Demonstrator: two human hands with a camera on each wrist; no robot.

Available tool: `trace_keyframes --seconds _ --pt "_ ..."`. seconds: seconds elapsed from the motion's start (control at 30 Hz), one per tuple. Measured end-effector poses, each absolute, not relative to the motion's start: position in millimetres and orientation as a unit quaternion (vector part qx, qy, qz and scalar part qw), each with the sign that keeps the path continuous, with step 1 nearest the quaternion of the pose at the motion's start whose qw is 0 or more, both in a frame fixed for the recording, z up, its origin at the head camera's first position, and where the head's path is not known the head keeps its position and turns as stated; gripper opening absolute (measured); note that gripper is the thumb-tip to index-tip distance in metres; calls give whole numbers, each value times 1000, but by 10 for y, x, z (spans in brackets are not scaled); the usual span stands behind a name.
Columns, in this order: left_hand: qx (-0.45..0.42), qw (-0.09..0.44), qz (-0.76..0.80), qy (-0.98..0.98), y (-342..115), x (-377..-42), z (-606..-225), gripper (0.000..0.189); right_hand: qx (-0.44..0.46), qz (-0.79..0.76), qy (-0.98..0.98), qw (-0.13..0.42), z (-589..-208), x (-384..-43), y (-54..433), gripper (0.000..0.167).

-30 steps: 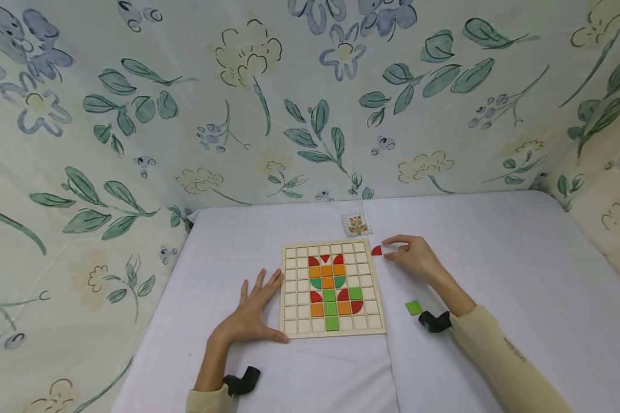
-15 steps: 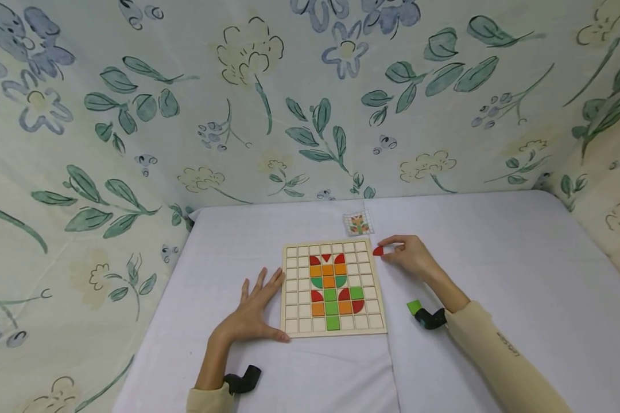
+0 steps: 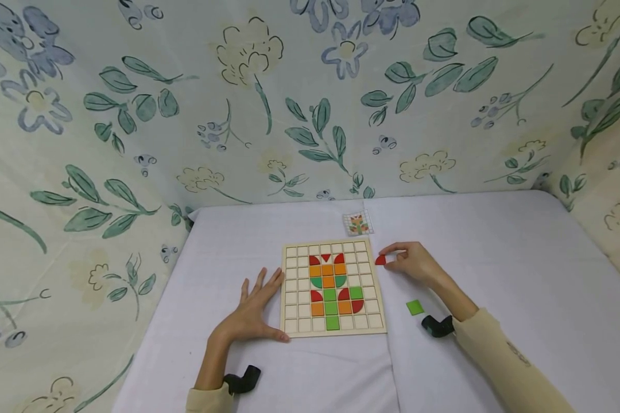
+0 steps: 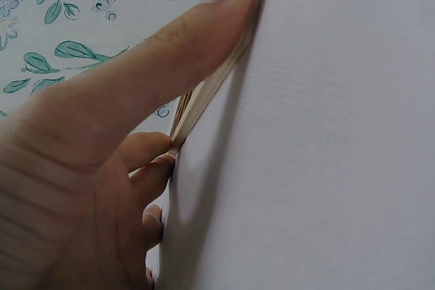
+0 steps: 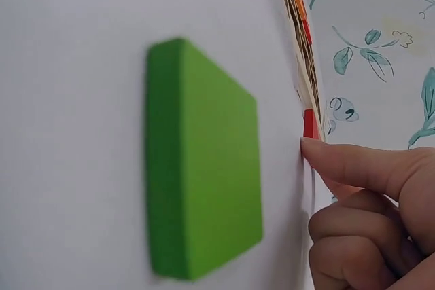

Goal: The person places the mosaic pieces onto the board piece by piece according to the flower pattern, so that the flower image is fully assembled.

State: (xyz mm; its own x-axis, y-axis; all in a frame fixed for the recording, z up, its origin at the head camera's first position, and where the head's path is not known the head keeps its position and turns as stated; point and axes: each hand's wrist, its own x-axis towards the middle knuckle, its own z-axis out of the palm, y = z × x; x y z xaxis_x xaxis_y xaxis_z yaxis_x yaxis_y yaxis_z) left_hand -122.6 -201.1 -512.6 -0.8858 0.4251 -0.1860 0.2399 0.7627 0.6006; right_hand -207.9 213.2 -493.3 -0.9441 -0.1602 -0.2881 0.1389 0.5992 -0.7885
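Note:
A square wooden grid board (image 3: 297, 327) lies on the table, with red, orange and green tiles set in a flower pattern. My left hand (image 3: 250, 315) rests at the board's left side, fingers spread, its thumb at the near left corner. In the left wrist view the thumb (image 4: 224, 5) and fingertips touch the board's edge (image 4: 194, 110). Just off the board's upper right side, my right hand (image 3: 413, 262) pinches a red quarter-circle tile (image 3: 380, 260) between thumb and index finger. The right wrist view shows the thumb against this red tile (image 5: 309, 123); its other fingers are curled.
A loose green square tile (image 3: 415, 307) lies right of the board, close to the right wrist's camera. Behind the board is a small picture card (image 3: 358, 223) with a similar flower pattern. A white cloth (image 3: 475, 241) covers the table, and a floral curtain (image 3: 310, 103) hangs behind.
The right thumb and index finger have closed on the red quarter-circle tile. That tile has shifted slightly nearer to me and turned. The left hand and board have stayed put.

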Motion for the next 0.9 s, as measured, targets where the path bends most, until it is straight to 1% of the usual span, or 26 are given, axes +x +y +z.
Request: trace_keyframes --seconds 0.33,0.57,0.77,0.9 --pt "177 159 291 927 -2017 -1231 -5136 141 -44 -441 879 175 -4906 -1994 2171 36" --pt "178 159 293 926 -2015 -1226 -5138 141 -20 -433 888 156 -4945 -2007 2175 35" --pt "179 159 294 925 -2012 -1223 -5130 141 -15 -433 889 144 -4957 -2032 2144 30" --pt "180 159 294 925 -2007 -1221 -5121 141 -12 -437 889 138 -4941 -2036 2128 30"
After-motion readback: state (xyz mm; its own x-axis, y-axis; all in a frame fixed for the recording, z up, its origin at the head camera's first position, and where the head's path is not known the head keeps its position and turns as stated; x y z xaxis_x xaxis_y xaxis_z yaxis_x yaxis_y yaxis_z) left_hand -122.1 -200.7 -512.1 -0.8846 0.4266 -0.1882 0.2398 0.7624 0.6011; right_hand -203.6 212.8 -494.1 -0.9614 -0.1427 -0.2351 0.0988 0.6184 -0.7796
